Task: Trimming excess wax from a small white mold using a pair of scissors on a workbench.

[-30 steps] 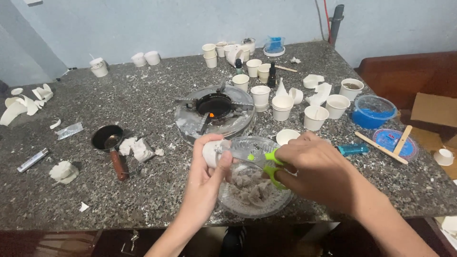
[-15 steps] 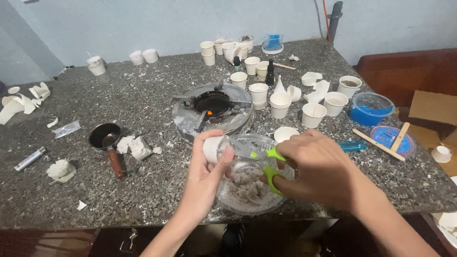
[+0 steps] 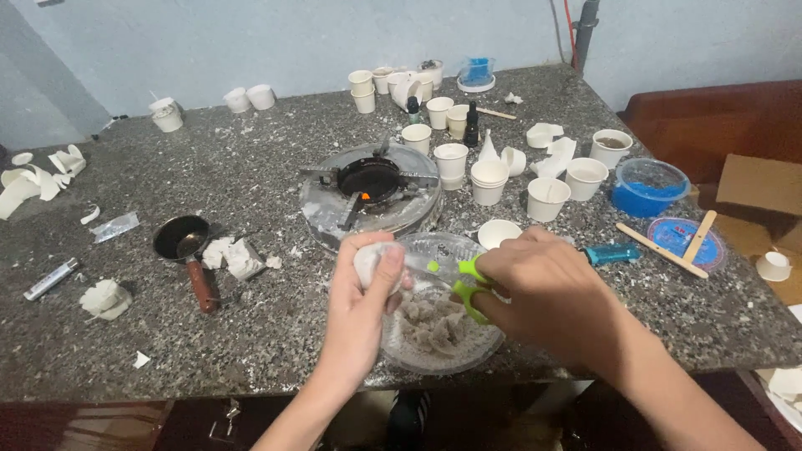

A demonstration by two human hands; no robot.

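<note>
My left hand (image 3: pixel 361 307) grips a small white lump (image 3: pixel 368 260) over a clear plastic bowl (image 3: pixel 480 344) at the table's front edge. Greyish cut pieces (image 3: pixel 434 326) lie in the bowl. My right hand (image 3: pixel 551 294) holds green-handled scissors (image 3: pixel 464 284), with the blades pointing left against the lump. Both hands hover above the bowl, nearly touching each other.
A small round burner (image 3: pixel 369 185) with a glowing spot sits behind the bowl. Several white paper cups (image 3: pixel 489 179) stand beyond it. A small black pan (image 3: pixel 184 242) lies at the left, a blue tub (image 3: pixel 650 188), lid and wooden sticks (image 3: pixel 662 250) at the right. White scraps litter the granite table (image 3: pixel 251 167).
The hands stay over the bowl. The scissors have shifted slightly against the lump, and the view has moved a little closer.
</note>
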